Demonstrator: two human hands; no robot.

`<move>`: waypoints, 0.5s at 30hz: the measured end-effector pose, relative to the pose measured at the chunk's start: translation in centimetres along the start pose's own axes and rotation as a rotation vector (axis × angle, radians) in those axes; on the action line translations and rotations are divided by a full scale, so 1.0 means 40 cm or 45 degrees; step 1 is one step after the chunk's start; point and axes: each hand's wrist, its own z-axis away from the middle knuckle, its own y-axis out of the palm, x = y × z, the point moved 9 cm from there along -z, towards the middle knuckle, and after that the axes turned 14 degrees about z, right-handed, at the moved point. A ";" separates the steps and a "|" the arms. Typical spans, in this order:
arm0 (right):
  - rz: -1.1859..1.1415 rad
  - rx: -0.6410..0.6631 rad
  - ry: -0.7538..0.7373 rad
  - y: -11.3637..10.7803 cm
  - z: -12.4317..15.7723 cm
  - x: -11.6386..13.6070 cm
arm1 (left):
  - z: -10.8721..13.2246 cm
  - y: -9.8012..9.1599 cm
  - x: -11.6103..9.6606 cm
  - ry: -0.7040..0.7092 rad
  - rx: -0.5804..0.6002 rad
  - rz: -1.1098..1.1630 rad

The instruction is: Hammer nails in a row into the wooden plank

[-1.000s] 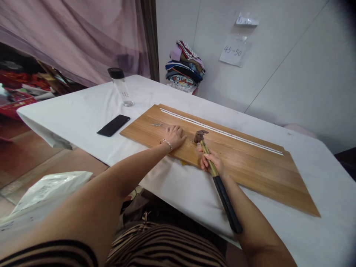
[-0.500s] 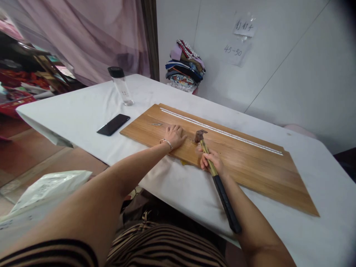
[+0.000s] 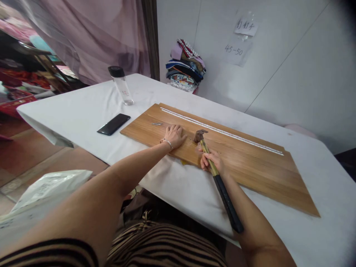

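Observation:
My right hand (image 3: 212, 161) is closed round the handle of a claw hammer (image 3: 222, 193), gripping it fairly near the rusty head. The head rests on or just over a wooden board (image 3: 250, 163); I cannot tell which. Flat on the same board lies my left hand (image 3: 174, 136), fingers stretched out, a bracelet at its wrist. A few small dark specks show on the wood between the two hands. Beyond the left hand lie several thin metal nails (image 3: 157, 124). A long white strip (image 3: 222, 131) with a dark line runs along the board's far side.
The board lies on a table with a white cloth (image 3: 83, 100). To its left are a black phone (image 3: 114, 124) and a clear bottle (image 3: 122, 87) with a black lid. Folded clothes (image 3: 185, 66) are stacked by the wall. A plastic bag (image 3: 50, 189) is at lower left.
The hammer's handle end has shifted very slightly to the right. Both hands otherwise keep their places on the board.

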 end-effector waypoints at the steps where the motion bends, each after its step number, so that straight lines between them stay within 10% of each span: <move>1: -0.003 0.003 -0.007 0.000 0.000 0.000 | 0.000 0.000 -0.001 0.000 0.002 -0.002; 15: -0.012 -0.016 -0.031 0.000 0.002 0.008 | -0.002 0.001 0.001 -0.007 0.005 -0.022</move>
